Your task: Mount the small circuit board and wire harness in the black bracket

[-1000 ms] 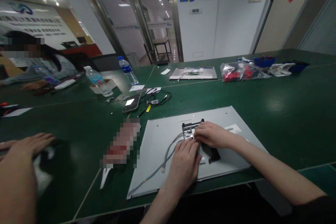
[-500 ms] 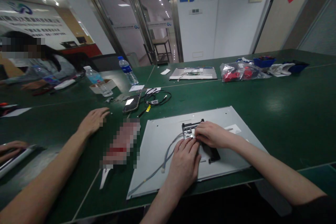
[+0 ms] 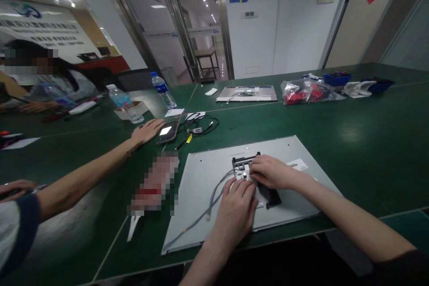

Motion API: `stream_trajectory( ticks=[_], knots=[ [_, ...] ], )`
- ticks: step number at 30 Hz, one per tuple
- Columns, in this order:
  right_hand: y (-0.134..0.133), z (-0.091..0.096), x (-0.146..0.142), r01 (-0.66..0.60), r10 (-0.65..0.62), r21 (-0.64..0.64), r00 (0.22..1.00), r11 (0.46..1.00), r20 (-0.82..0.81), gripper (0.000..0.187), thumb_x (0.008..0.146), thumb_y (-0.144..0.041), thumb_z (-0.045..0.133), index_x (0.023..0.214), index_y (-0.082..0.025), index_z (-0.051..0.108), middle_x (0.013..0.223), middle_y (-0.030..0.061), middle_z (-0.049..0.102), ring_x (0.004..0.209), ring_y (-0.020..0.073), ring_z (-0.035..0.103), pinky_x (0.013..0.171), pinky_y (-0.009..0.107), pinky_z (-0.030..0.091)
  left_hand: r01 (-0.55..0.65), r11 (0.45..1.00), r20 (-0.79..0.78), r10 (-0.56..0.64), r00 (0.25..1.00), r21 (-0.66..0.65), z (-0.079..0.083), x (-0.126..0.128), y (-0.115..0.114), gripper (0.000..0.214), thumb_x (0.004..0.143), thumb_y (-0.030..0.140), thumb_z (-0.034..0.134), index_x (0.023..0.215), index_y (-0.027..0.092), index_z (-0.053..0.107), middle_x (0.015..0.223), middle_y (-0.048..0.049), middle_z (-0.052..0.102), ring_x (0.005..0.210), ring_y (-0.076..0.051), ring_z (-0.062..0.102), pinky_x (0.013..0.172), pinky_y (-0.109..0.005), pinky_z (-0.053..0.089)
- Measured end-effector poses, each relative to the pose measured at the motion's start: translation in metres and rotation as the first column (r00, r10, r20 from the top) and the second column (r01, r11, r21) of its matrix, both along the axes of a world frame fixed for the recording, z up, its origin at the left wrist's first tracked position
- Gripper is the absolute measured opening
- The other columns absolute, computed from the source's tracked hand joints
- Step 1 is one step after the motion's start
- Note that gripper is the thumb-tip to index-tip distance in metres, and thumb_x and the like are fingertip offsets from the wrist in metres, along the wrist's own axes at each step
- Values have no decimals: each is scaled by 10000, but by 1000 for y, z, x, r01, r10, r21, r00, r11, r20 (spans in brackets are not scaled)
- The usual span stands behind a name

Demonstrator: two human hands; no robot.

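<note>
A flat pale-grey panel [image 3: 204, 174] lies on the green table in front of me, with a black-edged metal bracket [image 3: 246, 159] at its middle. My left hand [image 3: 236, 201] rests on the bracket's lower left part, its fingers side by side and slightly bent, thumb apart. From the right, my right hand [image 3: 273, 172] reaches in with fingers and thumb pinched at the bracket's upper right; whatever is between the fingertips is hidden. Small silver and white parts [image 3: 244, 173] show between the hands. A grey cable [image 3: 214, 192] runs from the bracket across the panel's left side.
Left of the panel lies a blurred-out reddish object [image 3: 156, 183]. Another person's hand [image 3: 147, 130] is beside a phone [image 3: 168, 131], near a coiled black cable [image 3: 201, 125]. Two water bottles [image 3: 163, 89], a second panel [image 3: 248, 94] and a plastic bag [image 3: 311, 92] stand or lie farther back.
The other person's hand on the left has moved forward and right to the phone, bringing a sleeve into view. My left hand has shifted slightly downward; my right hand has barely moved.
</note>
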State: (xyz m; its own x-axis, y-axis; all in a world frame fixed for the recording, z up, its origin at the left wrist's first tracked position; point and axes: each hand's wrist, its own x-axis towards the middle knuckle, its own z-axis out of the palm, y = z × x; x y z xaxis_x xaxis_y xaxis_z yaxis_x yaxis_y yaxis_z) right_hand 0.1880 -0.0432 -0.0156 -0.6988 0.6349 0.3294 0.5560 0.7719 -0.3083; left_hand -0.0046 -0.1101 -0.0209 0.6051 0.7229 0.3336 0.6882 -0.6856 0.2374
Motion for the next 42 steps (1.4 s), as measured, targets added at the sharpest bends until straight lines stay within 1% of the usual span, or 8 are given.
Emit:
stream_trajectory(
  ticks=[11,16,23,26,31,34,39,42],
  knots=[
    [-1,1,1,-21,20,-10,999,1000,-45,80,901,-139,546,911,-162,622,942,81,646,915,191,577,834,326,445,-3,1000,7,3,1000,1,-2,0,-1,294,893,202,524,1183,189,563,1226,-79,608,1197,-262,504,1111,-494,288],
    [-1,3,1,-35,33,-27,999,999,-40,98,910,-138,531,900,-153,628,917,81,658,903,193,589,829,328,446,2,1000,11,-2,1000,13,0,1,0,300,894,201,522,1192,182,560,1237,-85,608,1210,-265,501,1108,-499,296],
    [1,0,2,-41,40,-27,999,999,-34,87,893,-138,555,891,-155,640,896,80,661,883,193,591,816,326,441,2,1000,10,-2,1000,24,0,1,-1,307,886,196,530,1191,178,555,1238,-84,605,1200,-262,503,1108,-494,295],
    [1,-1,2,-44,44,-23,999,999,-32,91,889,-133,556,891,-153,644,895,81,664,886,194,592,826,330,440,5,1000,7,-5,1000,29,1,1,-1,274,889,193,530,1160,186,563,1200,-75,618,1179,-250,514,1105,-483,303],
    [1,-1,2,-42,42,-21,999,999,-30,102,891,-131,547,887,-153,647,897,78,667,887,190,589,826,331,443,20,999,12,-20,1000,47,3,1,-1,156,903,169,506,1027,195,598,1089,-53,644,1084,-236,547,1079,-475,320],
    [1,-1,2,-40,39,-20,999,999,-31,98,894,-142,552,891,-152,650,898,78,668,889,191,592,828,331,444,41,997,12,-42,999,69,2,1,-1,130,919,175,499,969,200,616,1030,-44,655,1035,-229,560,1064,-475,329],
    [1,-1,2,-40,39,-14,999,999,-33,94,884,-136,564,890,-153,657,897,81,672,887,196,597,829,332,444,64,994,-12,-63,998,89,2,1,-1,159,924,186,508,1009,212,639,1043,-46,654,1057,-242,553,1051,-486,338],
    [1,-2,2,-36,36,-14,999,999,-34,97,887,-140,563,891,-155,658,899,80,673,890,197,598,826,332,445,55,995,-28,-53,998,77,3,1,-2,148,920,195,515,992,211,644,1049,-51,632,1044,-241,546,1044,-485,348]
  ],
)
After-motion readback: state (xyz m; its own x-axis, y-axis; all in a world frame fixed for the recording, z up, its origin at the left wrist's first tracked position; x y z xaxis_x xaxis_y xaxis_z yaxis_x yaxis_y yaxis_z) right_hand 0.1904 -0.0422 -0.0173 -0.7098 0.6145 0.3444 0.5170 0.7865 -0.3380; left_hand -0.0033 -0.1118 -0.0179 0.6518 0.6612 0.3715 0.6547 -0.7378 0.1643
